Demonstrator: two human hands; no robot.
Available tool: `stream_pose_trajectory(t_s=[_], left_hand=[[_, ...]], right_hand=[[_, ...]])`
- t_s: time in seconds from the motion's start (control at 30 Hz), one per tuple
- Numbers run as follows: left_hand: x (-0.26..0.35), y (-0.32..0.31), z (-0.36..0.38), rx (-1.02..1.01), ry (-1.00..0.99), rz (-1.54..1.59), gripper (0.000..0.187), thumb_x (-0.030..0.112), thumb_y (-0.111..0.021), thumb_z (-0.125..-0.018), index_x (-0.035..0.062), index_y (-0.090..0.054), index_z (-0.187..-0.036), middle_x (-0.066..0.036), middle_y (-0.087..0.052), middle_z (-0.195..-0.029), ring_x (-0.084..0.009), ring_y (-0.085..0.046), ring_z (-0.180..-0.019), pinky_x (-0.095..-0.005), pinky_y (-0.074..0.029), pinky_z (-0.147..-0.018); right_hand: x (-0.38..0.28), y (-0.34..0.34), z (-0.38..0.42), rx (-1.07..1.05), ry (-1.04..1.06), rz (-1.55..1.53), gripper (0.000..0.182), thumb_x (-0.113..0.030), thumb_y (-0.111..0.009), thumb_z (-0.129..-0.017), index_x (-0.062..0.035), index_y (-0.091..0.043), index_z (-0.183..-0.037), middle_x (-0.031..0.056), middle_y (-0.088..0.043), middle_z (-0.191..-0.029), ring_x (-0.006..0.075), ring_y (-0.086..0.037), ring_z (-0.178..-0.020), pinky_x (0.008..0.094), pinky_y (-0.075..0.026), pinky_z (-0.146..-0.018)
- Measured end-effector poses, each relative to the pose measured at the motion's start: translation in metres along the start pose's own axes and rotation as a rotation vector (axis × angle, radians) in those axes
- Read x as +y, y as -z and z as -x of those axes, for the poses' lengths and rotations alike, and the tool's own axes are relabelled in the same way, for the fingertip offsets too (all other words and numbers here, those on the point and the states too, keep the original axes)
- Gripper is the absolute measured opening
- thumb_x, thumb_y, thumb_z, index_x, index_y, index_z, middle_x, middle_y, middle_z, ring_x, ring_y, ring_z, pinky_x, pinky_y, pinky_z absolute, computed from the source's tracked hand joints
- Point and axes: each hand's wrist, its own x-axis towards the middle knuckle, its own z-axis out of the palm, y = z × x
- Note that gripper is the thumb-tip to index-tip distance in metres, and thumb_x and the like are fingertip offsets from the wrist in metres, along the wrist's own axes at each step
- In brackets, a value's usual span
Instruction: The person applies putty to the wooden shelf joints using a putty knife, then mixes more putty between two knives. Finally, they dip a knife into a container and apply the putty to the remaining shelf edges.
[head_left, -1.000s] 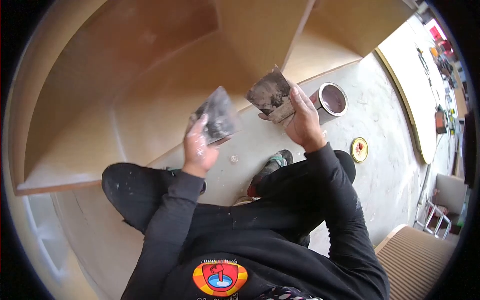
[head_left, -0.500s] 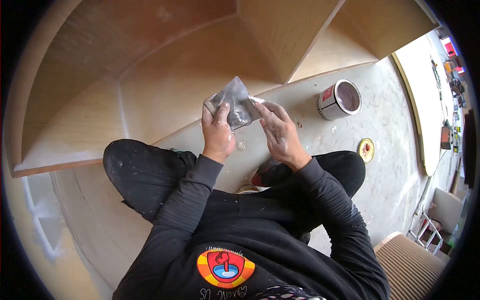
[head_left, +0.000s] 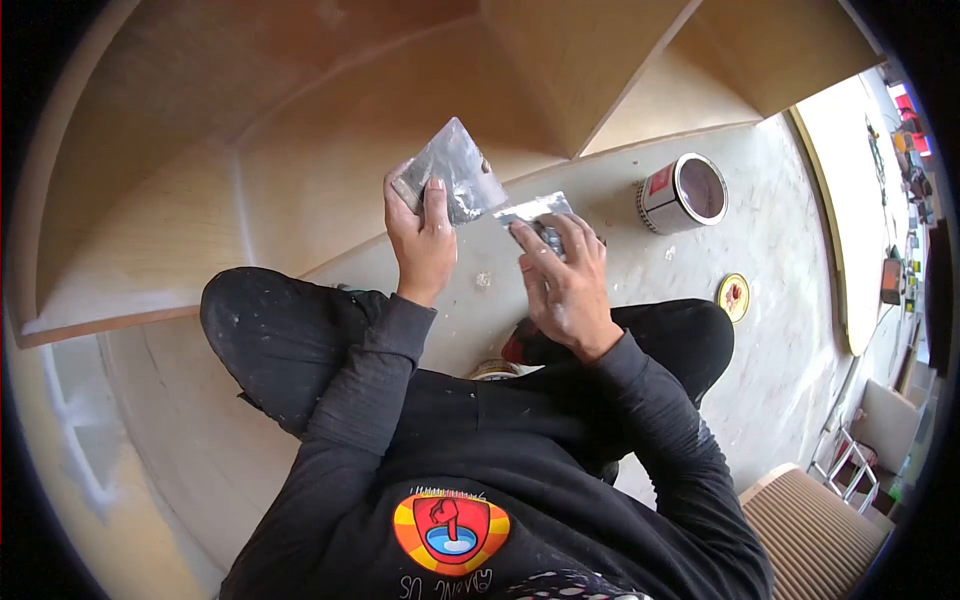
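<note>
My left hand (head_left: 423,235) grips a wide metal putty knife (head_left: 455,170), thumb pressed on its face and one corner pointing up. Grey-white smears of putty cover that blade. My right hand (head_left: 570,280) holds a second, smaller putty knife (head_left: 535,208), with the fingers laid across its shiny blade. Its left corner is close to the lower right corner of the wide blade. Whitish residue marks the fingers of both hands.
A wooden cabinet (head_left: 350,150) with dividers lies open across the top. On the grey floor stand an open can (head_left: 700,190) and a yellow-rimmed lid (head_left: 733,297). At lower right is a ribbed cardboard-coloured piece (head_left: 815,530), with a metal frame (head_left: 848,465) beside it.
The two putty knives, overlapping earlier, have come apart. My left hand moved slightly up and left, turning its blade's face into view; my right hand shifted right and down.
</note>
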Motion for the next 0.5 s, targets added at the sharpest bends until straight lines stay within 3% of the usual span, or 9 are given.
stream_pose_trajectory(t_s=[0.13, 0.17, 0.23, 0.3, 0.5], left_hand=[[0.008, -0.004, 0.004, 0.003, -0.004, -0.057, 0.029, 0.01, -0.055, -0.097, -0.004, -0.046, -0.121, -0.012, -0.06, -0.106, -0.0175, -0.059, -0.093, -0.0316, -0.049, -0.086], [0.008, -0.004, 0.004, -0.005, -0.021, -0.07, 0.029, 0.011, -0.056, -0.097, -0.0041, -0.047, -0.12, -0.012, -0.061, -0.105, -0.0179, -0.06, -0.093, -0.032, -0.049, -0.085], [0.008, -0.003, 0.003, -0.014, -0.034, -0.084, 0.029, 0.011, -0.056, -0.097, -0.0042, -0.048, -0.119, -0.012, -0.061, -0.104, -0.0182, -0.06, -0.092, -0.0324, -0.049, -0.085], [0.008, 0.002, -0.002, -0.113, -0.141, -0.206, 0.027, 0.012, -0.057, -0.096, -0.0042, -0.05, -0.117, -0.013, -0.063, -0.102, -0.0194, -0.061, -0.091, -0.0327, -0.049, -0.085], [0.011, 0.006, -0.009, -0.203, -0.146, -0.206, 0.026, 0.013, -0.059, -0.095, -0.0031, -0.053, -0.114, -0.014, -0.064, -0.098, -0.0213, -0.062, -0.088, -0.0332, -0.049, -0.083]], right_hand=[[-0.009, -0.006, -0.005, -0.011, 0.027, 0.104, 0.047, -0.008, -0.068, -0.079, -0.0166, -0.064, -0.125, 0.0107, -0.055, -0.12, 0.0333, -0.049, -0.117, 0.047, -0.039, -0.093], [-0.006, -0.012, -0.005, -0.028, 0.031, 0.104, 0.049, -0.016, -0.069, -0.08, -0.0197, -0.061, -0.129, 0.0112, -0.052, -0.125, 0.0349, -0.045, -0.119, 0.0485, -0.034, -0.093], [-0.002, -0.016, 0.0, -0.035, 0.026, 0.1, 0.048, -0.015, -0.068, -0.081, -0.0194, -0.061, -0.128, 0.0111, -0.053, -0.125, 0.0349, -0.045, -0.119, 0.0484, -0.035, -0.093], [-0.002, -0.017, 0.0, -0.04, 0.02, 0.095, 0.048, -0.015, -0.068, -0.081, -0.0191, -0.061, -0.128, 0.011, -0.053, -0.124, 0.0349, -0.046, -0.118, 0.0483, -0.035, -0.093], [-0.001, -0.02, -0.002, -0.027, 0.015, 0.061, 0.044, -0.014, -0.067, -0.082, -0.0184, -0.062, -0.126, 0.0112, -0.054, -0.122, 0.0351, -0.047, -0.116, 0.0482, -0.036, -0.091]])
